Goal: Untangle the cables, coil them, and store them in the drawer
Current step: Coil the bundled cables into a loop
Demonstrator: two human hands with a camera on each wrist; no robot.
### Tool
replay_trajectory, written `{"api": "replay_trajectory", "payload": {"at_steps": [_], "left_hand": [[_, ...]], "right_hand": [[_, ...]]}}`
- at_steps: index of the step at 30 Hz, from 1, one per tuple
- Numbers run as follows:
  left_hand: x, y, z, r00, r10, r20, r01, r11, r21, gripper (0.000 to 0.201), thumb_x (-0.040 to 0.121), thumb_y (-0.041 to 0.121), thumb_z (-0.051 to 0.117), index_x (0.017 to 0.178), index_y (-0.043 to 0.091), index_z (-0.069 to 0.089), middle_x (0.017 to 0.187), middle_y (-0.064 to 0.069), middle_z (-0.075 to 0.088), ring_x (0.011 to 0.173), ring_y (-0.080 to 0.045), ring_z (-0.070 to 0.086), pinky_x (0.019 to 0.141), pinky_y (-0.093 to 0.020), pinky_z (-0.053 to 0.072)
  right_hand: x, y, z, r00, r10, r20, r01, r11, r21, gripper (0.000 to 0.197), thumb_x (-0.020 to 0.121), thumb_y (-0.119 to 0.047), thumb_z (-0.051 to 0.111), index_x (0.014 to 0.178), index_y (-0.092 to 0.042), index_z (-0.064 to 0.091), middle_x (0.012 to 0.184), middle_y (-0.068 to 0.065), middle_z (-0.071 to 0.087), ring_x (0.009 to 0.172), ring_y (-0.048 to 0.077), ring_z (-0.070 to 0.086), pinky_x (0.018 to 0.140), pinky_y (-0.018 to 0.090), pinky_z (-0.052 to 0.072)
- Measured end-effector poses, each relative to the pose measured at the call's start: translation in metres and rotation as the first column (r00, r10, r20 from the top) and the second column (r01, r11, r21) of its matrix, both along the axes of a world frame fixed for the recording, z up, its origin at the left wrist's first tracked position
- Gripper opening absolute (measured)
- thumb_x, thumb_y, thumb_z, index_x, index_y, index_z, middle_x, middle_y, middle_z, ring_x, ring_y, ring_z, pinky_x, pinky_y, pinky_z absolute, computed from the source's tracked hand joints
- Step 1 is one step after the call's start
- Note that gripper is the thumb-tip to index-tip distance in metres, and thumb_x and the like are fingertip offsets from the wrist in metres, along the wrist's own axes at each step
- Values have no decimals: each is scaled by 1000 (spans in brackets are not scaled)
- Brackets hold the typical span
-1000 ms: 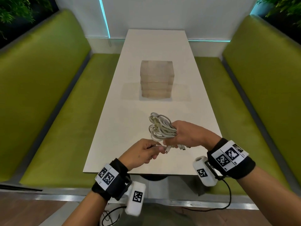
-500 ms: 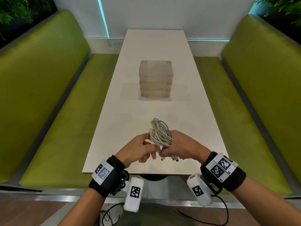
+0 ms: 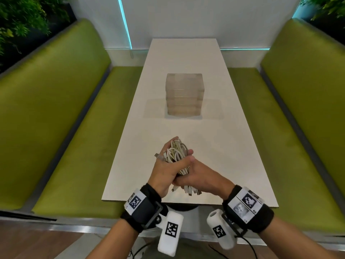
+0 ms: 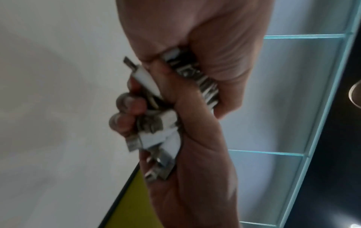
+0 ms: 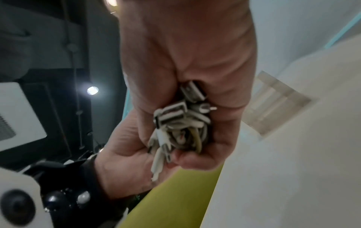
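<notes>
A coiled bundle of white cables [image 3: 177,152] is held over the near end of the white table [image 3: 186,57]. My left hand [image 3: 166,169] wraps around the bundle's middle from the left. My right hand [image 3: 203,179] grips its lower part from the right, touching the left hand. Several plugs [image 3: 189,191] hang below the hands. In the left wrist view my left hand [image 4: 205,38] grips the cables [image 4: 156,135], with my right hand [image 4: 195,177] below. In the right wrist view my right hand [image 5: 185,46] grips the plug ends [image 5: 173,114]. A translucent drawer unit [image 3: 183,96], with its drawers pushed in, stands mid-table.
Green padded benches [image 3: 65,118] [image 3: 289,118] run along both sides of the table. A white wall with a cyan light strip [image 3: 124,23] closes the far end. The table's near edge [image 3: 186,202] lies just below my hands.
My left hand let go of the cable end it pinched and now wraps around the bundle. Both hands and the bundle drew closer to the table's near edge.
</notes>
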State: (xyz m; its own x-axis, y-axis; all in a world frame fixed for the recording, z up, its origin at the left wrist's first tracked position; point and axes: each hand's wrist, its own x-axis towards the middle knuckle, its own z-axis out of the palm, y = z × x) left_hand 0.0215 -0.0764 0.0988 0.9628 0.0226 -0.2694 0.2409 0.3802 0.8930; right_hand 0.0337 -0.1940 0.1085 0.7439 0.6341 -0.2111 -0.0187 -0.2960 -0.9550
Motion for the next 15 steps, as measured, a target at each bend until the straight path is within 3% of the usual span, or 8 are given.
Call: {"api": "replay_trajectory", "payload": {"at_steps": [2, 4, 5, 7, 10, 13, 15], "left_hand": [[0, -2, 0, 995, 100, -26, -100, 995, -8, 45, 75, 0, 75, 116, 15, 63, 108, -22, 68, 104, -30, 67, 85, -38, 56], [1, 0, 2, 990, 132, -37, -133, 991, -27, 36, 70, 5, 77, 103, 7, 65, 100, -23, 68, 101, -34, 67, 87, -46, 55], [1, 2, 3, 991, 128, -41, -130, 991, -38, 27, 69, 6, 77, 94, 5, 65, 92, -21, 68, 98, -35, 68, 84, -49, 56], [1, 7, 7, 993, 102, -66, -107, 991, -81, 10, 76, 3, 72, 80, 3, 63, 78, -19, 67, 85, -32, 70, 71, -46, 58], [2, 11, 10, 991, 95, -92, -103, 991, -88, 6, 80, 3, 68, 82, 1, 63, 70, -15, 64, 66, -23, 67, 60, -35, 56], [5, 12, 7, 989, 132, -63, -134, 991, -25, 8, 79, 6, 70, 82, 4, 63, 73, -14, 61, 65, -22, 65, 61, -35, 57], [8, 15, 4, 989, 145, 7, -146, 988, 51, 16, 80, 4, 70, 90, 3, 59, 78, -15, 59, 68, -24, 63, 62, -37, 57]], "right_hand": [[1, 3, 1, 996, 69, 50, -67, 997, -37, 43, 78, -2, 58, 115, -25, 57, 93, 6, 67, 79, 16, 64, 69, 36, 55], [1, 2, 1, 995, 99, 17, -100, 995, 5, 40, 83, -1, 57, 120, -17, 55, 96, 1, 66, 85, 7, 64, 73, 25, 53], [0, -1, 2, 993, 114, -39, -111, 992, 58, 36, 88, -3, 57, 122, -14, 53, 101, 0, 65, 91, 5, 63, 77, 21, 51], [0, -7, 1, 979, 133, -154, -109, 982, 156, 32, 96, -13, 53, 128, -10, 50, 116, 6, 65, 108, 13, 62, 91, 26, 49], [2, -10, -6, 977, 126, -171, -92, 977, 192, 41, 96, -23, 52, 134, -9, 46, 129, 15, 58, 121, 28, 55, 104, 40, 44], [7, -8, -11, 978, 148, -145, -131, 984, 122, 48, 95, -31, 54, 139, -16, 42, 130, 3, 59, 120, 15, 57, 104, 34, 44], [21, -7, -5, 963, 256, -83, -259, 965, -30, 53, 92, -45, 52, 133, -13, 46, 122, 4, 62, 110, 15, 60, 97, 28, 48]]}}
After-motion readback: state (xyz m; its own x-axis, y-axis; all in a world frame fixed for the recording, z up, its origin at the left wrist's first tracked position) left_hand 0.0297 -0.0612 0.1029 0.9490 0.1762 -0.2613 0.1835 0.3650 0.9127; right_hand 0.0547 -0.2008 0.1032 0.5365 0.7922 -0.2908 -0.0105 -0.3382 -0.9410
